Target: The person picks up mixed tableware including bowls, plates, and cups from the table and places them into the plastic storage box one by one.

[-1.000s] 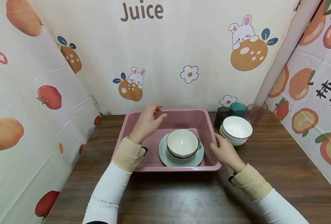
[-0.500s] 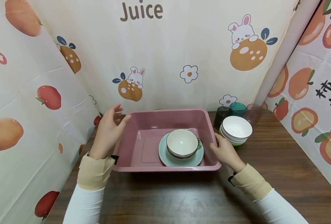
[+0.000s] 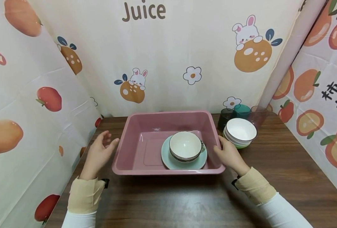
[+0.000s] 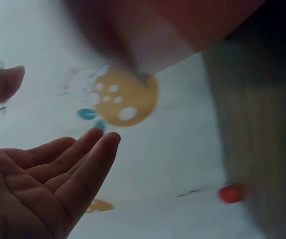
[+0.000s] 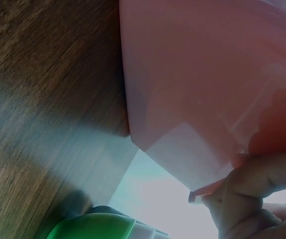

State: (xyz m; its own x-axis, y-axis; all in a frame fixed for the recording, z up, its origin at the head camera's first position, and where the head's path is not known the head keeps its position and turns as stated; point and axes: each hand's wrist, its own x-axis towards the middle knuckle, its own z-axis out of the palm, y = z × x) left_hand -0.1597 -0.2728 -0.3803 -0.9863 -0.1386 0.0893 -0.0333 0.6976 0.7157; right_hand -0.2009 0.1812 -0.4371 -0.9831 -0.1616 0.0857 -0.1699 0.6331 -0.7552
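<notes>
A pink plastic tub (image 3: pixel 168 172) stands on the dark wooden table. Inside it, toward the right, a pale blue plate (image 3: pixel 166 158) carries a stack of cream bowls (image 3: pixel 185 145) with dark rims. My right hand (image 3: pixel 231 155) grips the tub's right rim; the right wrist view shows the fingers (image 5: pixel 247 181) curled at that edge. Just off the tub's left side hovers my left hand (image 3: pixel 97 155), holding nothing, thumb apart from the loosely bent fingers. In the left wrist view the tub's blurred wall (image 4: pixel 197 25) is above that hand (image 4: pixel 38 184).
To the right of the tub stands a stack of white bowls (image 3: pixel 241 129) with a green one at the bottom. Behind it are a black cup (image 3: pixel 224 119), a teal cup (image 3: pixel 242 111) and a pinkish clear cup (image 3: pixel 258 115). Fruit-printed curtains (image 3: pixel 162 57) enclose the table.
My left hand has moved from over the tub's left part out past its left rim, then down and nearer to me. The right hand keeps its grip; tub and dishes stay put.
</notes>
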